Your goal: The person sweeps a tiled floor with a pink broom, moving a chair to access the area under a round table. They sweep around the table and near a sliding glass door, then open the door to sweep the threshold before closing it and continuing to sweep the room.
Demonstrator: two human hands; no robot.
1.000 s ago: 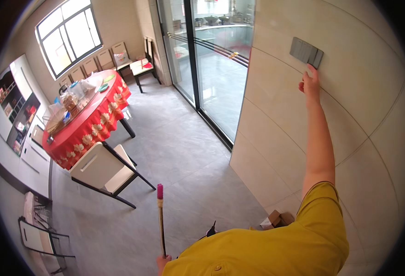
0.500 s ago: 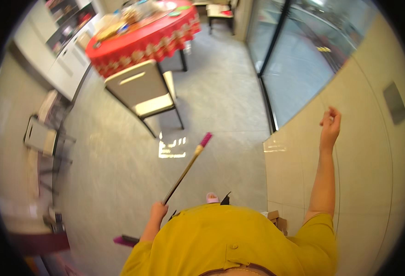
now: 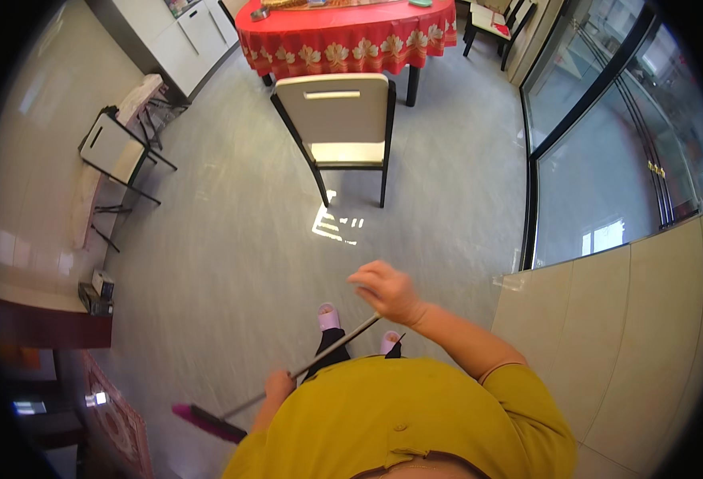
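My left hand (image 3: 280, 385) is closed around the grey handle of a broom (image 3: 331, 349). The handle slants up to the right across my front, and its dark head with purple-pink bristles (image 3: 208, 423) is at the lower left, beside my left forearm. Above the upper part of the handle is my right hand (image 3: 391, 294), its fingers loosely bent with a gap between thumb and forefinger, slightly blurred. Nothing shows between those fingers. The handle's top end is hidden beneath that hand. My feet wear pink slippers (image 3: 329, 317).
A white-backed chair (image 3: 335, 112) stands ahead, before a table with a red cloth (image 3: 343, 48). Along the left wall are a folding chair (image 3: 116, 148) and a narrow bench (image 3: 88, 199). Glass sliding doors (image 3: 599, 176) and a tiled wall (image 3: 607, 319) line the right.
My right hand has come from far out on the right to the broom handle's upper end. The handle has tilted lower to the right. The view has turned, so the chair and table sit further right.
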